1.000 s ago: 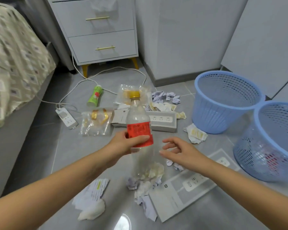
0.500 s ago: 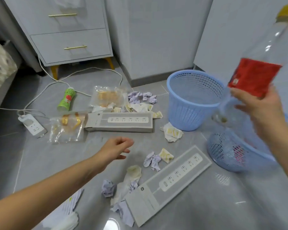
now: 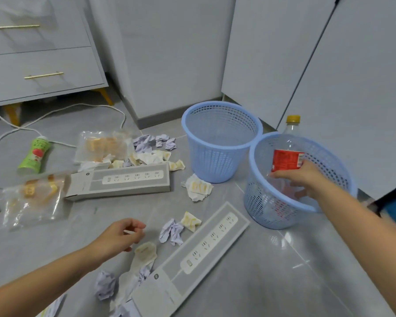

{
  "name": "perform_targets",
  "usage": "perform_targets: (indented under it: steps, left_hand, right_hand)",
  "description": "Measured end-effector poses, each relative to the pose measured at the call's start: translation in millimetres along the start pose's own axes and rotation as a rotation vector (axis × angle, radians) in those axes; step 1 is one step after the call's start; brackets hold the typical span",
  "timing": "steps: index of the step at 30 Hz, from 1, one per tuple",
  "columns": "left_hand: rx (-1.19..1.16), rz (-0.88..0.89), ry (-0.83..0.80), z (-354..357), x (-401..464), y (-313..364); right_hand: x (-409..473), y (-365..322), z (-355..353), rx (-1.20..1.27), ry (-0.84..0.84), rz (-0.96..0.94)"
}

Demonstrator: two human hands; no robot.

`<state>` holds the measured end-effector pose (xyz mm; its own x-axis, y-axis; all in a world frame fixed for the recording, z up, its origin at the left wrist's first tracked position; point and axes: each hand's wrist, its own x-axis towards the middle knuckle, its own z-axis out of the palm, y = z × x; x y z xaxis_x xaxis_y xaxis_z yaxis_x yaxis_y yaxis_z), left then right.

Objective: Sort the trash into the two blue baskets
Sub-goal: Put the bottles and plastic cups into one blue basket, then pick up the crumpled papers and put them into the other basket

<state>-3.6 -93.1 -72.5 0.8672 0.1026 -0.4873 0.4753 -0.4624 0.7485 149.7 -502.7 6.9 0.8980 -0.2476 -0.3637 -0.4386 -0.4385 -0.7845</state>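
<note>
While standing upright inside the nearer blue mesh basket [image 3: 284, 216] at right of frame, the clear plastic bottle with red label [image 3: 286, 160] is looking empty, light and slippery; the right hand [image 3: 306, 179] is gripping it below the label, its fingers [image 3: 278, 174] wrapping the body. The left hand [image 3: 118, 235] is hovering loosely curled and empty over crumpled paper scraps [image 3: 172, 232] on the floor.

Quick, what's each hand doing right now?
Left hand: loosely curled above the floor, holding nothing.
Right hand: gripping the plastic bottle inside the nearer blue basket.
</note>
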Motion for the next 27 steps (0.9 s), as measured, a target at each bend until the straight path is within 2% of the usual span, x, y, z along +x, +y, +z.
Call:
perform_targets:
  steps: [6,8,10,12,15,17,20,23,25,27]
  left_hand:
    - [0.013,-0.046,-0.054,15,11,17]
    - [0.022,-0.057,-0.072,19,13,23]
    - [0.021,-0.058,-0.088,23,15,30]
    - [0.027,-0.051,-0.098,24,17,36]
    - [0.044,-0.048,-0.095,22,21,41]
    - [0.047,-0.048,-0.080,19,23,41]
    - [-0.007,-0.062,-0.032,12,24,32]
    - [-0.139,-0.138,0.026,5,21,12]
    - [-0.244,-0.205,0.052,1,16,0]
    - [-0.305,-0.248,0.035,-3,9,-9]
  right_hand:
    - [12,9,-10,-0.044,-0.042,0.095]
    - [11,4,-13,-0.043,0.063,0.060]
    - [2,-7,-14,-0.083,0.273,-0.075]
    - [-16,-27,-10,-0.115,0.429,-0.292]
    - [-48,-56,14,-0.055,0.442,-0.673]
    - [-64,-69,48,-0.071,0.301,-0.857]
    - [-83,-67,118,-0.267,-0.117,-0.959]
    - [-89,-41,182,-0.536,-0.485,-0.874]
    - [-83,-21,211,-0.713,-0.622,-0.786]
    - [-74,-4,232,-0.835,-0.687,-0.747]
